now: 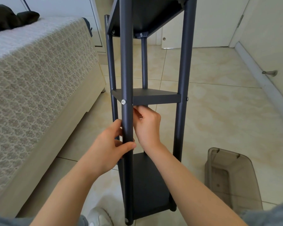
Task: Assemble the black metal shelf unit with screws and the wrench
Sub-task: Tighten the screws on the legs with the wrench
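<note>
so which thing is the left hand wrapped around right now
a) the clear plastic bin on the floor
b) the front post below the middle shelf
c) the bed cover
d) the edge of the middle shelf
b: the left hand has its fingers and thumb curled round the front post, lower down than the middle shelf.

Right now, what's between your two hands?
Head view: only the shelf unit's nearest post stands between the left hand, which grips it, and the right hand.
</note>
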A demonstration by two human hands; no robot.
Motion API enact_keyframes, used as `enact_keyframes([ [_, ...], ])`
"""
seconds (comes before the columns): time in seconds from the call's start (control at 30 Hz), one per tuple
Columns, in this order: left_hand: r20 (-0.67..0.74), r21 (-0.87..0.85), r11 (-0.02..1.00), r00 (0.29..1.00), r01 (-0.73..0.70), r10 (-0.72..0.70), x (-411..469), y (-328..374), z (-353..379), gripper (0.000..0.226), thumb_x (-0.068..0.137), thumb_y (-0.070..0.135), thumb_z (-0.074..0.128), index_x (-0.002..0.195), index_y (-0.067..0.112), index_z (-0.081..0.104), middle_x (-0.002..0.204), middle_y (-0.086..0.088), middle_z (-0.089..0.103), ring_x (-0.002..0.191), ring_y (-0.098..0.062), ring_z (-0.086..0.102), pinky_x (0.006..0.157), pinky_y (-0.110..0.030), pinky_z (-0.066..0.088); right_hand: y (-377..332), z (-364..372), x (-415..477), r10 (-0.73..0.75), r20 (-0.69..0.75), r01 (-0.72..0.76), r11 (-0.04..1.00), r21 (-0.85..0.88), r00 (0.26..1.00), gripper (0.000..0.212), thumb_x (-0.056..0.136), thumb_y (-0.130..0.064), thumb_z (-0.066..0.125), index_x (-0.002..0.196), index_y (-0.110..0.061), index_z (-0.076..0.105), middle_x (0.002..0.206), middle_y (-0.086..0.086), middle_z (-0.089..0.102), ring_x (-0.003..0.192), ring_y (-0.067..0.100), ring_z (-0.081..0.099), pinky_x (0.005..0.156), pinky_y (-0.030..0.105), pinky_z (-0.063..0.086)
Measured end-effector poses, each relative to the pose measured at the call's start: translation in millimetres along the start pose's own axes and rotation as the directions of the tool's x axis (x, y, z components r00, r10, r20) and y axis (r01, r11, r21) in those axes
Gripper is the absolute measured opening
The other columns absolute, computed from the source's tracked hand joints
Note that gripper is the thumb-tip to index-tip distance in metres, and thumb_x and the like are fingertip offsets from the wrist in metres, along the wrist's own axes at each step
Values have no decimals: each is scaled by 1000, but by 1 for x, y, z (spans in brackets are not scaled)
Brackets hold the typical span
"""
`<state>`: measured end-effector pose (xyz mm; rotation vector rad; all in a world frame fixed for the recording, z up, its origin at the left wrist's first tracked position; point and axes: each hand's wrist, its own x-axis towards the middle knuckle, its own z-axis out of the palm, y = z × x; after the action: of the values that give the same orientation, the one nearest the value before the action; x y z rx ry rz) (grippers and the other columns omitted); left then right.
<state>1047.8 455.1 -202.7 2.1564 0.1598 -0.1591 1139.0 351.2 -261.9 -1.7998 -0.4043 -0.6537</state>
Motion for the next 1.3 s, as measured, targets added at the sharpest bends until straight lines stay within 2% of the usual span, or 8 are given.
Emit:
enact_keyframes([
  [0.2, 7, 3, 1000, 1000, -9, 9, 3, 0, 0, 42, 89, 16, 74, 122, 28, 50, 110, 5, 66, 84, -16, 73, 79, -41, 62, 3, 3, 3, 18, 8, -18, 1000, -7, 1000, 10, 90, -7, 66, 81, -3, 68, 72, 5, 67, 68, 4, 57, 69, 5, 46],
  [0.5, 19, 41, 999, 1000, -17, 16, 5, 5, 5, 46, 89, 19, 73, 125, 29, 46, 124, -2, 62, 92, -21, 72, 81, -43, 62, -2, -41, -16, -17, 182, 33, 996, -88, 983, 10, 95, -11, 60, 95, -8, 70, 81, -7, 63, 73, 2, 58, 71, 12, 47],
  [0.67, 15, 46, 999, 1000, -15, 15, 2, 6, 8, 43, 89, 16, 73, 124, 26, 48, 120, -6, 64, 88, -25, 73, 80, -46, 62, -22, -78, -24, 17, 211, 3, 996, -92, 977, 17, 97, -16, 59, 80, -18, 60, 67, -24, 45, 64, 4, 53, 61, 8, 38],
  [0.9, 37, 107, 994, 999, -12, 8, -5, 12, 9, 51, 88, 16, 75, 124, 31, 42, 116, 3, 59, 89, -20, 71, 80, -42, 62, -43, -139, 2, 157, 181, -110, 963, -245, 971, 13, 97, -23, 59, 89, -16, 67, 79, -6, 61, 78, 7, 57, 65, 12, 43],
  [1.03, 63, 181, 983, 998, -9, -3, -9, 16, 11, 52, 87, 20, 77, 126, 27, 43, 104, 11, 53, 94, -20, 67, 85, -41, 61, -55, -170, 38, 343, 294, -203, 886, -418, 892, 19, 93, -22, 63, 78, -13, 70, 79, 2, 51, 74, 15, 49, 62, 16, 35],
  [1.13, 74, 206, 979, 997, -8, -8, -12, 20, 14, 58, 87, 22, 77, 134, 25, 43, 95, 17, 47, 93, -19, 63, 85, -38, 61, -60, -189, 59, 430, 423, -226, 863, -451, 798, 20, 90, -22, 66, 73, -17, 75, 74, 7, 54, 73, 27, 51, 69, 32, 43],
  [1.2, 77, 214, 977, 997, -7, -9, -13, 21, 16, 60, 87, 22, 77, 135, 24, 42, 96, 15, 47, 92, -18, 63, 83, -35, 61, -61, -198, 68, 498, 461, -331, 856, -398, 734, 17, 91, -22, 65, 79, -20, 77, 88, -5, 65, 87, 17, 62, 78, 34, 52],
  [1.3, 81, 229, 973, 997, -15, -4, -13, 21, 16, 60, 86, 23, 77, 136, 23, 43, 97, 15, 48, 90, -18, 63, 83, -35, 61, -60, -202, 76, 557, 492, -450, 831, -328, 670, 15, 95, -19, 62, 89, -18, 77, 113, -7, 66, 109, 9, 60, 88, 26, 49],
])
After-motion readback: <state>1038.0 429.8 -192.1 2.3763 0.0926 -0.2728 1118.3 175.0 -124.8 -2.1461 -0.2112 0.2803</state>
